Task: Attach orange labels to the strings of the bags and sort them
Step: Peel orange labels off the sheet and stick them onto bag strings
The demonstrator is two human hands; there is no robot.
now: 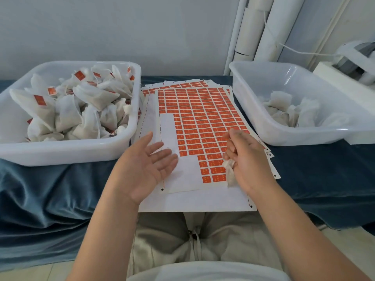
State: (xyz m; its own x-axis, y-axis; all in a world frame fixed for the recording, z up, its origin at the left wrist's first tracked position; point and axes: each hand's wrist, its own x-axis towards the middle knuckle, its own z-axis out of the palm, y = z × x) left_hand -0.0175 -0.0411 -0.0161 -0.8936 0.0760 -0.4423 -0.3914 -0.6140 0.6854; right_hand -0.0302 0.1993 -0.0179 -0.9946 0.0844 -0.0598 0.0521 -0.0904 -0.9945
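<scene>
Head view, left to right: left tub (129, 126), white plastic, sits on the blue-draped desk (50, 189) and is piled with white bags, many showing orange labels on their strings; labelled bags (81, 104) fill it nearly to the rim. Just right of it, touching or nearly so, a stack of label sheets (194, 201) lies mid-desk; top sheet has a grid of orange labels (203, 118) with its left column area and lower-left corner already peeled to bare white backing. More sheets fan out under it at the far end. Left hand (148, 165) hovers over the sheets' lower-left part, palm up and tilted inward, fingers (162, 157) spread and holding nothing. Right hand (243, 159) is over the lower-right of the label grid, fingers curled closed around a small white bag (229, 171), which pokes out below the fist toward the sheet; string not discernible. Cannot tell whether a label is on it. Right tub (249, 110), same white plastic, sits right of the sheets, holds a small heap of plain white bags (288, 110) in its far-right part, no orange visible on them. Behind it, white pipes (255, 29) against the wall and a white machine (353, 63) at the frame edge.
</scene>
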